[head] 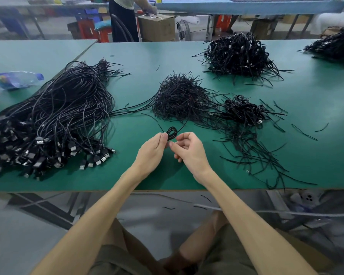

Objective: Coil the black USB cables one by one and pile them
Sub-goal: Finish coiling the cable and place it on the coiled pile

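My left hand (154, 150) pinches a small coiled black cable (172, 133) between thumb and fingers, just above the green table (127, 175). My right hand (189, 150) is right beside it, fingers curled, fingertips at the coil's lower end; whether they grip it I cannot tell. A loose strand runs from the coil up toward a heap of short black ties (180, 98). A big bundle of uncoiled USB cables (54, 120) lies at the left, plugs toward me. A small pile of coiled cables (243, 111) lies at the right.
Larger coiled piles sit at the back (238, 54) and far right (334, 46). Stray ties (256, 155) litter the table's right front. A plastic bottle (16, 79) lies at the left. A person (125, 16) stands by a cardboard box (157, 26) behind the table.
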Demonstrator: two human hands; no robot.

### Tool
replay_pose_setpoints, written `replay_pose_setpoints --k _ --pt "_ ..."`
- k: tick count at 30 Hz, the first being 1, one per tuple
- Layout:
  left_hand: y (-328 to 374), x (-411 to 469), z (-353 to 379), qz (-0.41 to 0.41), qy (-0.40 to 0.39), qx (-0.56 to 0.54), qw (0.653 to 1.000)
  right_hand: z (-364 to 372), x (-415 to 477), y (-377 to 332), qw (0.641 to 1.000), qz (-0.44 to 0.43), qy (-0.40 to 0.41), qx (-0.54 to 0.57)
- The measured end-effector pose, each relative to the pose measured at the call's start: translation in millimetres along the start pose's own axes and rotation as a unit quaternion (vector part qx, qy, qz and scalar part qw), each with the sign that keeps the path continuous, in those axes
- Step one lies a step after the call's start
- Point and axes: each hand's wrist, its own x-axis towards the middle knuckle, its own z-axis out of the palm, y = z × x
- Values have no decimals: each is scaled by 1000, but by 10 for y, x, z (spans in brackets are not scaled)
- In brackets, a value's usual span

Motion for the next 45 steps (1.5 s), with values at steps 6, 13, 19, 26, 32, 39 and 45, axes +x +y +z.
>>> replay_pose_setpoints --k 6,13,19,26,32,39,45 --pt "46 -7 -137 -34 -76 -209 974 -35 -17 -29 995 -19 -82 49" --pt "37 75 -274 -37 -201 -189 961 19 -11 -12 990 -46 -128 36" --pt "-28 34 -169 -33 -125 -256 958 3 -23 -8 995 -32 -90 21" --pt "14 10 -172 -40 -108 -255 960 39 -19 4 995 -49 -50 -77" --pt "-1 27 -156 -47 -105 -226 967 15 -12 28 994 -52 -34 -89" --pt "2 32 -164 -41 -92 -224 969 48 -41 19 987 -99 -42 -120" --pt "-6 43 -139 -22 -78 -209 975 45 -61 -2 992 -82 -13 -96"
